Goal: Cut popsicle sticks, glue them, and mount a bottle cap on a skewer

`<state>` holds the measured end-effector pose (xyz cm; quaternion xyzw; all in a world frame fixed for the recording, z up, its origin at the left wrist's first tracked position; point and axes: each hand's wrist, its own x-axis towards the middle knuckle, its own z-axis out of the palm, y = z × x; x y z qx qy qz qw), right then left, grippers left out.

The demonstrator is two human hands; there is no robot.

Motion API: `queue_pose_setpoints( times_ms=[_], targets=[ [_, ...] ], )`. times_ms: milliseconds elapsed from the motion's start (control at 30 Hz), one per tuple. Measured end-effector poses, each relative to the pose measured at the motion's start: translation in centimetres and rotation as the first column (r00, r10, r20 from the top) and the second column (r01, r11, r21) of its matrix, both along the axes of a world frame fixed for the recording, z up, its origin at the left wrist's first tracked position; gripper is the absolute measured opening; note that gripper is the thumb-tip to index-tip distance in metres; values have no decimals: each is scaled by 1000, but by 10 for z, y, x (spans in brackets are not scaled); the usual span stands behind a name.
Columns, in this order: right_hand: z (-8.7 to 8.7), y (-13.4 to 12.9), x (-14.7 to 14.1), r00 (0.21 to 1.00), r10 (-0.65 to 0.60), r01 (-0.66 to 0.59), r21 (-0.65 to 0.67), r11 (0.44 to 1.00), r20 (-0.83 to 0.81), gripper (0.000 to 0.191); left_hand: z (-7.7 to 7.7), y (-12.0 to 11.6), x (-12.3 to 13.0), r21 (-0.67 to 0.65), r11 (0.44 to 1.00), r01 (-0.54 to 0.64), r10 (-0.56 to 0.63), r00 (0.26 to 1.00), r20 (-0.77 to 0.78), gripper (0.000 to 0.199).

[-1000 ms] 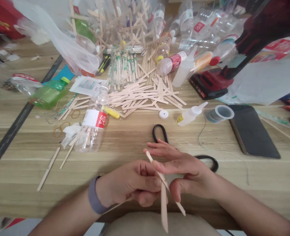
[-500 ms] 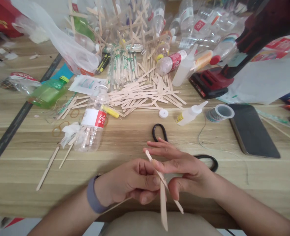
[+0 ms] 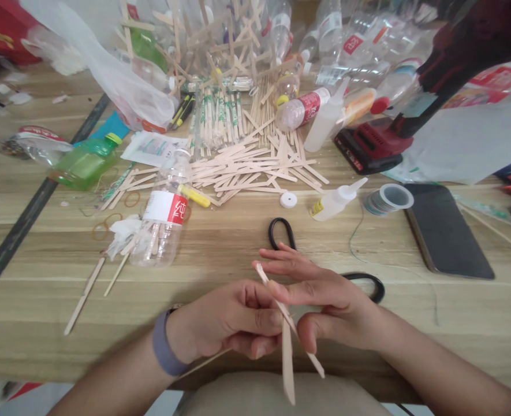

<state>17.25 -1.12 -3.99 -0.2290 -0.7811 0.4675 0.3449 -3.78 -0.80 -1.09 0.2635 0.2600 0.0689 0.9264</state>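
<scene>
My left hand [image 3: 246, 318] is closed, thumb and fingers pinching two crossed wooden craft sticks. One craft stick [image 3: 288, 364] points down toward my lap. The other craft stick [image 3: 313, 358] slants from upper left to lower right across it. My right hand [image 3: 324, 294] has its index finger on the slanted stick near the top and its thumb against the lower part; its other fingers stretch out behind the stick's upper end. Under the right hand lie scissors with black handles [image 3: 282, 232], their blades hidden. A thin strip [image 3: 207, 364] sticks out below my left wrist.
Loose craft sticks [image 3: 246, 167] are heaped mid-table. A clear bottle [image 3: 162, 216] stands on the left. To the right are a glue bottle [image 3: 337, 199], a thread spool [image 3: 387, 200], a phone [image 3: 448, 231] and a red-black power tool [image 3: 374, 144]. Plastic bottles [image 3: 350, 46] crowd the back.
Hardly anything differs. Both hands and the crossed craft sticks keep almost the same position, with only a tiny shift of the lower stick ends.
</scene>
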Motion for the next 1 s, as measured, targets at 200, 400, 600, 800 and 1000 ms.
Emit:
queue_pose_setpoints(
  times_ms=[200, 400, 600, 800, 1000],
  targets=[
    [1, 0, -1, 1000, -6, 6, 5, 1000, 0, 63, 0, 0, -1, -9, 1000, 8, -9, 1000, -12, 40],
    [2, 0, 0, 1000, -7, 7, 14, 1000, -3, 61, -3, -2, -1, -13, 1000, -18, 18, 1000, -2, 36],
    [-2, 2, 1, 1000, -12, 12, 31, 999, 6, 65, -7, -3, -1, 58, 996, -66, 62, 996, 56, 34],
    [2, 2, 1, 999, -15, 15, 20, 1000, 34, 65, -5, -4, 0, 68, 993, -100, 98, 995, 33, 38],
    [4, 0, 2, 999, -3, 3, 8, 1000, 42, 65, -3, -3, 1, 47, 996, -80, 77, 996, 52, 40]
  ],
)
